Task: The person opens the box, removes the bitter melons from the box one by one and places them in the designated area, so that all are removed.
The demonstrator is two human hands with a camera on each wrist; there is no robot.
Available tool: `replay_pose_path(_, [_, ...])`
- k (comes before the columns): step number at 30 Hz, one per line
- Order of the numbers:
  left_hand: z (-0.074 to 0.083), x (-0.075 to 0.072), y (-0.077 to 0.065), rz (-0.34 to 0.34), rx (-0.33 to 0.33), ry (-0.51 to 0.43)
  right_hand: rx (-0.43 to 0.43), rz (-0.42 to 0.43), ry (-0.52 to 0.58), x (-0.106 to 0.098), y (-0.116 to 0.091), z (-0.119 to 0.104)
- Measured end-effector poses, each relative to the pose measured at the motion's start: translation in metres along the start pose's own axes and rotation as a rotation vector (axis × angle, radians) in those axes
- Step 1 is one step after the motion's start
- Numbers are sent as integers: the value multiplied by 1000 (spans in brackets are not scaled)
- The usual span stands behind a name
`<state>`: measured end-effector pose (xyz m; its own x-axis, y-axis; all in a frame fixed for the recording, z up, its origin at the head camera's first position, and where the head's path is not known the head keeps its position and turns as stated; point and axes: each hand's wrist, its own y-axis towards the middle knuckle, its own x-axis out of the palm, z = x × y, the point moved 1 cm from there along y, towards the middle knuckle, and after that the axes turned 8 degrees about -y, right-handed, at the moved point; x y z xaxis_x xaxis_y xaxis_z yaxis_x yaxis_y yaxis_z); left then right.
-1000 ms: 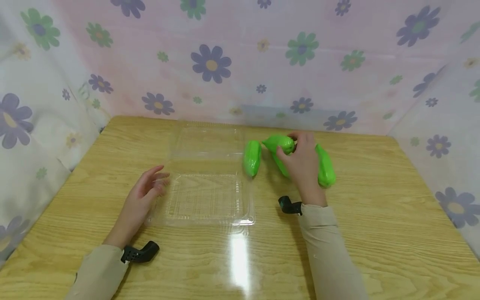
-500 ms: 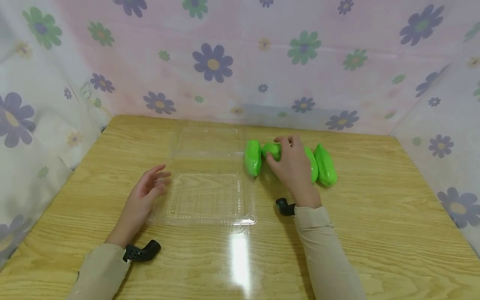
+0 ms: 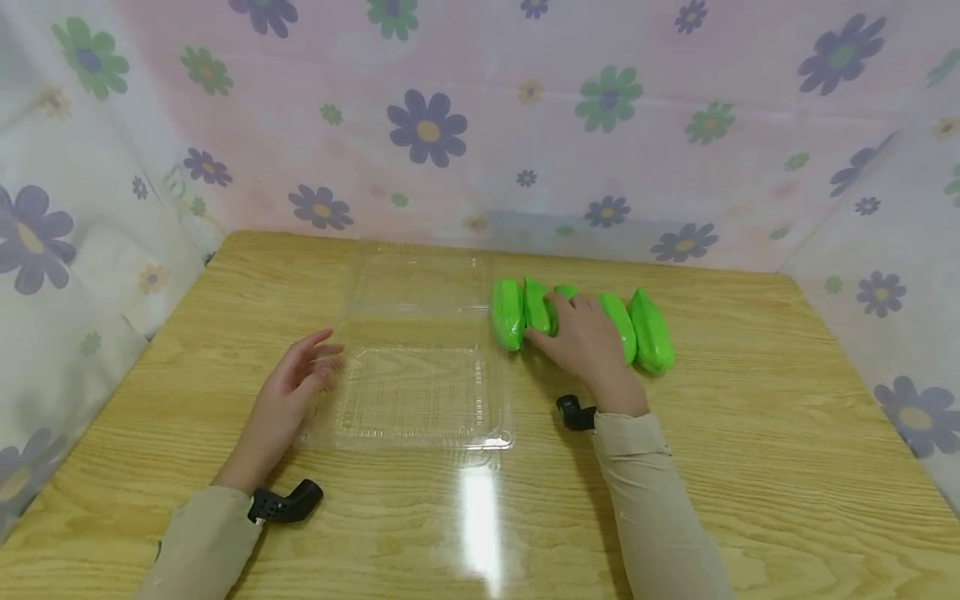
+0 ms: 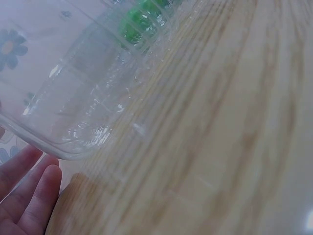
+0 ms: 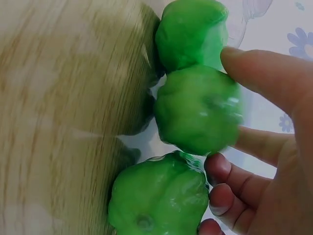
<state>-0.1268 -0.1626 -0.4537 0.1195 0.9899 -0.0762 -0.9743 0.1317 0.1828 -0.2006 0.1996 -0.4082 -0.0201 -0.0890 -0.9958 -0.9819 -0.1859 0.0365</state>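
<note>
Several glossy, bright green, ribbed vegetable-like pieces, long with one pointed end, lie side by side in a row. My right hand [image 3: 588, 346] reaches over the row and holds the second piece from the left [image 3: 536, 307] between thumb and fingers. In the right wrist view that piece [image 5: 198, 110] sits between the leftmost piece [image 5: 190, 34] and another green piece [image 5: 159, 198]. The hand partly covers the middle of the row in the head view. At the left, my left hand [image 3: 288, 383] lies with relaxed fingers beside a clear plastic clamshell box [image 3: 491, 442], close to its rim.
The clamshell box stands with its lid [image 3: 420, 279] laid back toward the rear. Two green pieces, one of them the rightmost [image 3: 652, 333], lie to the right of my right hand. A flowered cloth [image 3: 495, 133] hangs behind the wooden table [image 3: 757, 467].
The green piece under my right hand has come down from atop the others and turned from crosswise to upright in the row, beside the leftmost piece. My left hand stays put.
</note>
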Motion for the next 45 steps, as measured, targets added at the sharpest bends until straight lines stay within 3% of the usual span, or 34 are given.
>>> replay_pose_path(8, [0,-1,0,2,1,1,28,-7,89,1,2,3])
replay_pose_path(14, [-1,-1,2,3,-7,7,71,124,217,-4,4,6])
replay_pose_path(17, [-3,-1,1,2,-10,1,57,186,288,-5,4,5])
replay_pose_path(26, [-1,1,4,-7,-7,8,-30,242,421,-3,6,-5])
replay_pose_path(39, [-3,2,3,-9,-8,6,-42,109,595,7,7,-26])
replay_pose_path(45, [-2,1,2,-10,-12,0,-75,84,595,8,8,-34])
